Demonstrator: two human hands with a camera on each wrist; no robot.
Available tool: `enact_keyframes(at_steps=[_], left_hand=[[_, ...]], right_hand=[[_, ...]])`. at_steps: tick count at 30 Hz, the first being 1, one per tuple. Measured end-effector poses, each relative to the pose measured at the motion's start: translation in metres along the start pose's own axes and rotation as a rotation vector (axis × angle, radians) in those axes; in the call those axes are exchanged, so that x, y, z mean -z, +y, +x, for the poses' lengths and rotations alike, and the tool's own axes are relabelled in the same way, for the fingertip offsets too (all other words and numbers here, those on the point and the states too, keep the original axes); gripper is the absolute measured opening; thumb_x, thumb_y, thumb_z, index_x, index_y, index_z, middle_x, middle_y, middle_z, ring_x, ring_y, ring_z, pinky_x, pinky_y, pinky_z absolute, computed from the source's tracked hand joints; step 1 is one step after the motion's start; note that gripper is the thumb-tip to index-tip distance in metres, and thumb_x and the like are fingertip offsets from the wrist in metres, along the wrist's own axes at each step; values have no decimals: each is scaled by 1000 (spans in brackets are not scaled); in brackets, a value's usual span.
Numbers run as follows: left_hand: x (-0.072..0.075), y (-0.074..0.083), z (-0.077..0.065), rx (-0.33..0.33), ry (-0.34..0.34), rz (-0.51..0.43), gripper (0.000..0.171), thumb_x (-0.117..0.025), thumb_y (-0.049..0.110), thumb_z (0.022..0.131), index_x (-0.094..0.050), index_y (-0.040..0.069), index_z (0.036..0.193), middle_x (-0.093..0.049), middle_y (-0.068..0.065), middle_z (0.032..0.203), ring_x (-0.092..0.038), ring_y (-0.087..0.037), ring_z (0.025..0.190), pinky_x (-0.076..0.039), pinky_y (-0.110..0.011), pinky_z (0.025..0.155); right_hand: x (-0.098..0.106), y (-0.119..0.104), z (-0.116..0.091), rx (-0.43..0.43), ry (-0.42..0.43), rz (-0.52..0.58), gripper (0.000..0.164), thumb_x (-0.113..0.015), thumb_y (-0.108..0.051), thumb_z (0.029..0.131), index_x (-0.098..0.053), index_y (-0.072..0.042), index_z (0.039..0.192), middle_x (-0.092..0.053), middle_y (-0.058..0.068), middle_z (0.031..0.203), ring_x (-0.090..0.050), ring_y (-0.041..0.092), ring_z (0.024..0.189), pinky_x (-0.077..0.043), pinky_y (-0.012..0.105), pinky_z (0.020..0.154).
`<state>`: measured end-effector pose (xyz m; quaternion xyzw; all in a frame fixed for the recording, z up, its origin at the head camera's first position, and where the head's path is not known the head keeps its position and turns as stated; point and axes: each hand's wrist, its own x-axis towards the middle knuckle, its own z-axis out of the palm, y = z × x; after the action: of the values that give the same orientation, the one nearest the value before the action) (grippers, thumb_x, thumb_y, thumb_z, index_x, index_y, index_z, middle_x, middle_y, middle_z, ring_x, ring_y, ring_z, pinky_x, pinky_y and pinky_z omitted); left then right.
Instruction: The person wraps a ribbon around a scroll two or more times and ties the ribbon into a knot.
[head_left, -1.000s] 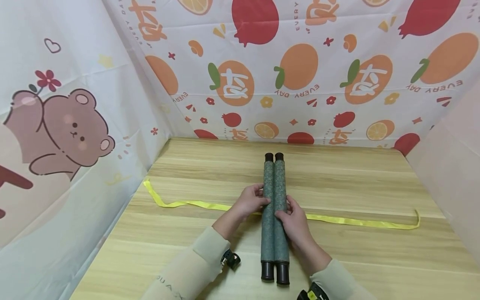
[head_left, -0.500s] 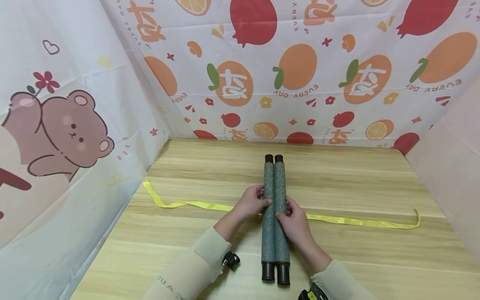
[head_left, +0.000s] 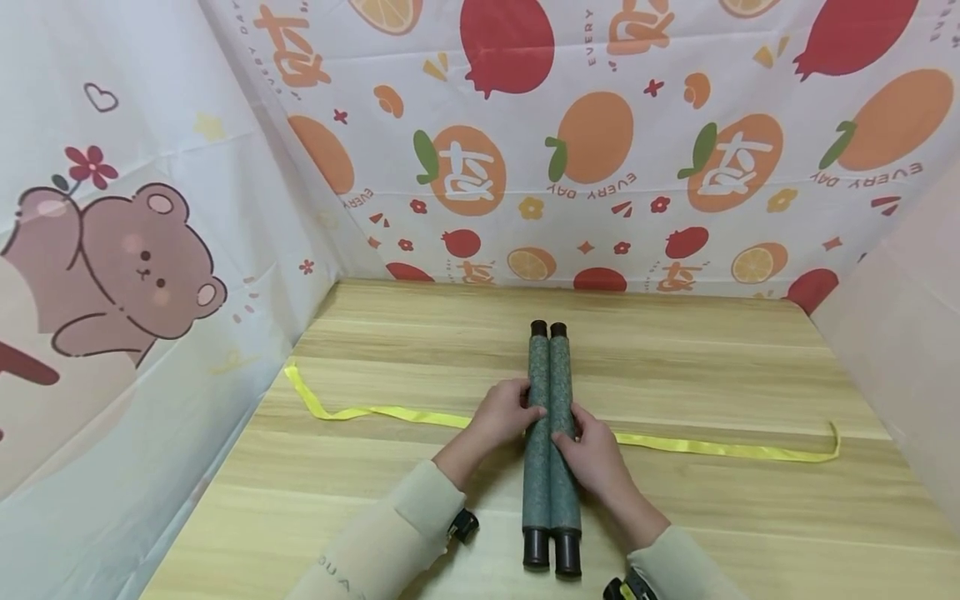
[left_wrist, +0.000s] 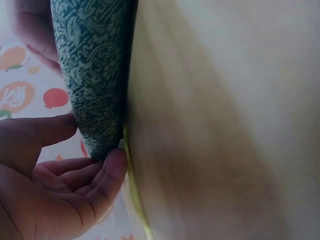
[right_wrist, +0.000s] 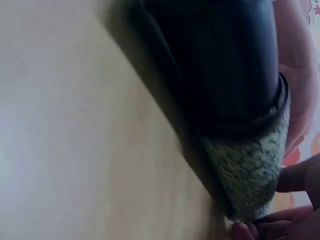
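Observation:
A hand scroll [head_left: 537,475], rolled up from both ends into two green patterned rolls with dark brown end knobs, lies lengthwise over the table. My left hand [head_left: 504,410] grips the left roll near its middle, thumb on top. In the left wrist view, the fingertips [left_wrist: 116,162] curl under the roll's lower side, close to the tabletop. On the other side my right hand [head_left: 596,454] holds the right roll between thumb and fingers. The right wrist view shows a dark end knob [right_wrist: 225,65] large in front. A yellow ribbon [head_left: 420,416] runs crosswise beneath the rolls.
The wood-grain table [head_left: 712,350] meets a fruit-print cloth [head_left: 592,208] at the back. A cloth with a bear print [head_left: 150,267] hangs along the left, and a pale cloth [head_left: 900,333] borders the right.
Both hands and the two rolls have shifted slightly toward me, the far knobs most visibly. Each hand keeps its grip. The ribbon stays where it was.

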<state>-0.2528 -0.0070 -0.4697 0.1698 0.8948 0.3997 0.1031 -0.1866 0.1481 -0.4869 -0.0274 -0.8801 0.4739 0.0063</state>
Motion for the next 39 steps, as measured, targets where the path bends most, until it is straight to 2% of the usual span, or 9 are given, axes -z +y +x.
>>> enact_keyframes(at_steps=[3,6,10,12,17,23,28,34,39], left_hand=[[3,3,0,7,0,115,40,-70,24,84,-62,0,114,-68,-14,106,-59,-18,89,-54,-37,77],[7,7,2,4,-3,206,33,-72,28,81,-66,3,101,-67,-11,97,-56,-17,78,-51,-34,65],[10,11,4,-8,-18,294,26,-73,31,81,-67,6,86,-63,-8,87,-52,-18,71,-46,-31,55],[11,13,5,-7,-29,337,27,-72,32,82,-67,6,88,-63,-8,91,-52,-18,75,-46,-31,57],[13,16,8,5,-77,409,29,-70,36,83,-67,8,89,-65,-8,91,-54,-18,79,-47,-33,61],[16,18,12,17,-139,471,29,-71,38,81,-60,12,74,-60,-1,70,-50,-15,60,-43,-31,51],[18,21,7,11,-157,491,31,-71,38,81,-59,13,70,-58,0,68,-49,-14,57,-42,-31,49],[17,17,2,24,-128,475,29,-69,41,82,-63,13,80,-65,-3,78,-55,-16,65,-46,-34,54],[14,10,-1,21,-97,436,44,-66,44,84,-66,11,113,-70,-9,106,-62,-22,89,-54,-40,70]], right_hand=[[4,0,1,66,-28,-128,61,-64,-19,85,-42,7,136,-49,26,136,-45,36,120,-42,53,99],[7,-2,2,105,-57,-254,62,-63,-24,86,-41,10,134,-42,27,141,-38,41,124,-38,55,102],[11,-7,5,142,-105,-398,63,-62,-28,88,-41,12,133,-45,28,138,-44,40,121,-43,54,98],[13,-10,6,156,-125,-451,64,-61,-28,88,-41,13,133,-45,29,137,-46,39,120,-45,54,95],[17,-17,10,140,-188,-526,64,-60,-30,89,-41,14,132,-46,30,135,-50,38,116,-48,53,92],[16,-23,10,142,-251,-615,60,-59,-28,90,-43,16,128,-47,32,130,-58,37,101,-54,50,81],[12,-22,4,130,-259,-607,59,-58,-26,91,-41,16,130,-45,33,131,-59,36,98,-54,50,80],[12,-20,3,138,-245,-601,60,-56,-27,92,-40,16,131,-44,32,132,-59,35,97,-54,49,79],[16,-17,5,120,-233,-547,65,-57,-32,92,-37,13,135,-41,30,138,-53,39,111,-50,53,88]])
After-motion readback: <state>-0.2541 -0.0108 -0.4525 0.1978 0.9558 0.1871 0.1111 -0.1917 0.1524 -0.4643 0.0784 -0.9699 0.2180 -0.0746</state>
